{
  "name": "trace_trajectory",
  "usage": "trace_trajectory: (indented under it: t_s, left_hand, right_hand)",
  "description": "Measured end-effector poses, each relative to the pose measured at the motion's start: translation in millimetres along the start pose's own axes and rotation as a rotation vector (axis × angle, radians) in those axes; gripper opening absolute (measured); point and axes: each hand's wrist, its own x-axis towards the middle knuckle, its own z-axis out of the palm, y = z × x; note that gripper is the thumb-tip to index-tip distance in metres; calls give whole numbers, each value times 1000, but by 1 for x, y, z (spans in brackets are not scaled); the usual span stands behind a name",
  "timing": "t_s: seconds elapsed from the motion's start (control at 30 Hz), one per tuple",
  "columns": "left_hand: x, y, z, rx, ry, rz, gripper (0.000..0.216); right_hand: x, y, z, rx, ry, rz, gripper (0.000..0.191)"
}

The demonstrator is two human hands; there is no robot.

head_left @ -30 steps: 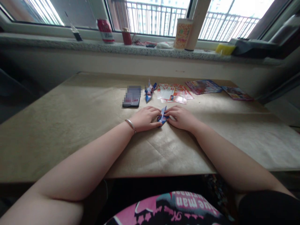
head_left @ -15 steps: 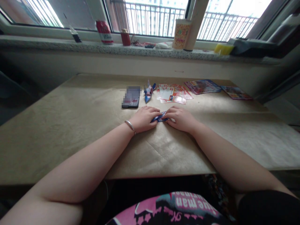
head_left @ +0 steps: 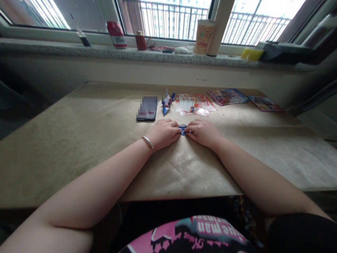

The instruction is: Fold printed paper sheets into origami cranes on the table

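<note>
A small folded piece of blue printed paper (head_left: 182, 129) lies on the table between my hands, mostly covered by fingers. My left hand (head_left: 166, 133) is closed on its left side, fingertips pressing it near the tabletop. From the other side my right hand (head_left: 202, 132) pinches the right end between thumb and fingers. Just beyond my left hand stands a folded paper crane (head_left: 166, 102) in blue, white and red. Left of the crane lies a dark phone (head_left: 147, 109).
Loose red and white printed sheets (head_left: 196, 104) lie beyond my right hand. Farther right are a stack of colourful cards (head_left: 228, 97) and another card pile (head_left: 265, 104). A can (head_left: 116, 34), a red bottle (head_left: 140, 40) and a patterned cup (head_left: 204, 37) stand on the windowsill (head_left: 158, 54).
My left hand has shifted slightly right and curled its fingers more. The blue paper looks turned and narrower between the hands. My right hand has barely moved.
</note>
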Motion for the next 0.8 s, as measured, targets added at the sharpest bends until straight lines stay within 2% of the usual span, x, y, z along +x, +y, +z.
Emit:
trace_trajectory:
  t_s: [0.23, 0.33, 0.6, 0.8]
  left_hand:
    - [-1, 9, -6, 115, 8, -37, 25]
    - [0, 8, -4, 76, -22, -46, 23]
    - [3, 1, 5, -96, 21, -52, 15]
    - [4, 2, 6, -90, 7, -57, 17]
  right_hand:
    - [1, -5, 0, -70, -16, 18, 20]
    - [1, -6, 0, -70, -11, 41, 19]
    - [0, -5, 3, 33, 45, 95, 16]
    - [1, -9, 0, 23, 8, 35, 17]
